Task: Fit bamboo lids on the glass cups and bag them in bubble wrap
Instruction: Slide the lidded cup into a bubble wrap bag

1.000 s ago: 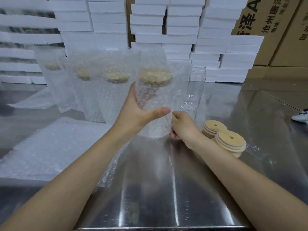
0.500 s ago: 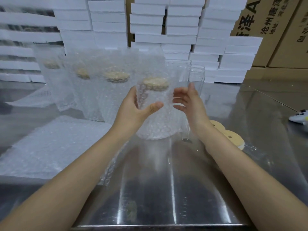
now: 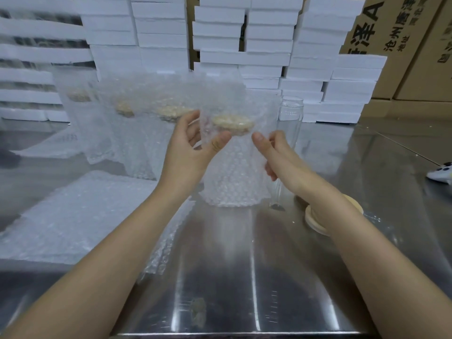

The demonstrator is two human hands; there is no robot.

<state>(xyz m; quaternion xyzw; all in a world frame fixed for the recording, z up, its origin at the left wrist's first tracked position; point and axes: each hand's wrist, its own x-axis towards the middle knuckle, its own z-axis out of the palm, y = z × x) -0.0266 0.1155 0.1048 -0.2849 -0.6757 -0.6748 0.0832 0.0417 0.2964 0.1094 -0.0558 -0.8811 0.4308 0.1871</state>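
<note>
A glass cup with a bamboo lid (image 3: 232, 123) stands inside a bubble-wrap bag (image 3: 234, 172) on the steel table (image 3: 244, 289), at centre. My left hand (image 3: 190, 150) holds the bag's left side, thumb pressed on its front just below the lid. My right hand (image 3: 276, 155) is against the bag's right side, thumb on the front. An empty glass cup (image 3: 292, 113) without a lid stands just behind my right hand. Loose bamboo lids (image 3: 315, 221) lie partly hidden under my right forearm.
Three more bagged cups (image 3: 137, 133) stand in a row at the back left. A stack of flat bubble-wrap bags (image 3: 73, 216) lies at the left. White foam boxes (image 3: 244, 45) and cardboard cartons (image 3: 403, 45) wall off the back. A white object (image 3: 440, 173) sits at the right edge.
The bagged cup has come down from mid-air to stand on the table. My right hand left the bag's bottom, opened, and now rests on the bag's right side.
</note>
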